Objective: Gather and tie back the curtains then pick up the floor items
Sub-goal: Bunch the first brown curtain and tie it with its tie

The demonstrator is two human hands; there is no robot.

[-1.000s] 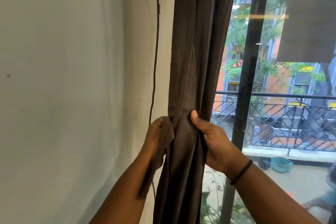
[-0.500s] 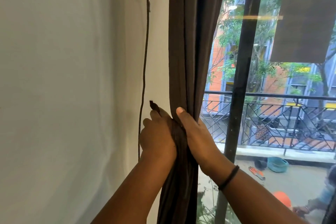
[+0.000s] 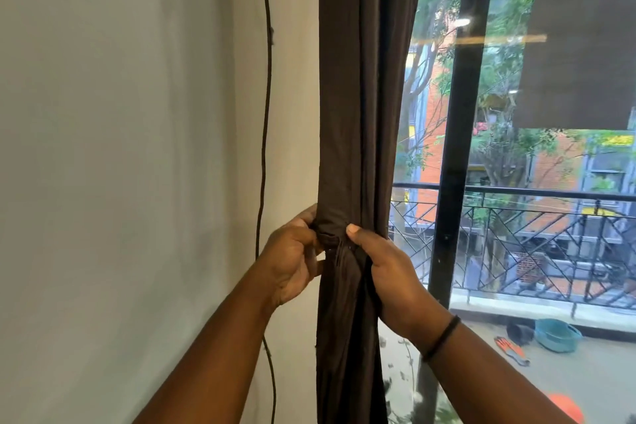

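Pale wall fills the left half of the view, and a tall window fills the right. Left hand curls its fingers around the left edge of a dark brown curtain, pinching a small fold of cloth at the narrowest point of the bundle. Right hand wraps the same bundle from the right, thumb pressed against the front of the cloth and just beside the left hand's fingers; a black band circles its wrist. Both hands hold the curtain, which hangs gathered into a tight vertical column between wall and glass, cinched where the hands meet and looser below. Left of the curtain, a thin dark cable runs down the wall, fixed by small clips. Right of it stands a black window frame post. Beyond the glass lie a balcony railing, trees and an orange brick building.
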